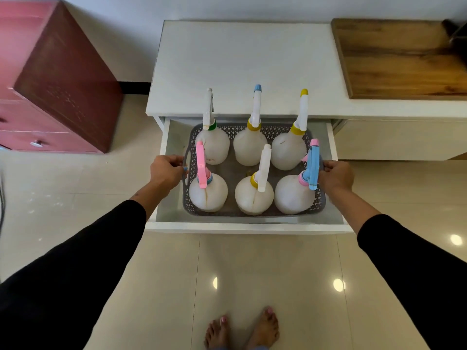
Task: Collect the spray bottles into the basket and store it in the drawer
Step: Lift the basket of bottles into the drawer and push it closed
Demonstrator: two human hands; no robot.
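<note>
A grey perforated basket point(233, 170) holds several white spray bottles point(250, 150) standing upright in two rows, with pink, blue, yellow and white nozzles. The basket sits inside the pulled-out white drawer point(249, 227) of a low white cabinet. My left hand point(166, 173) is shut on the basket's left handle. My right hand point(334, 175) is shut on its right rim, just behind the blue and pink sprayer point(312, 165). Whether the basket rests on the drawer floor or hangs slightly above it, I cannot tell.
The white cabinet top point(240, 66) lies behind the drawer. A wooden board point(399, 59) sits on the counter at right. A red chest of drawers point(58, 79) stands at left. My bare feet point(242, 329) stand on the glossy tiled floor in front of the drawer.
</note>
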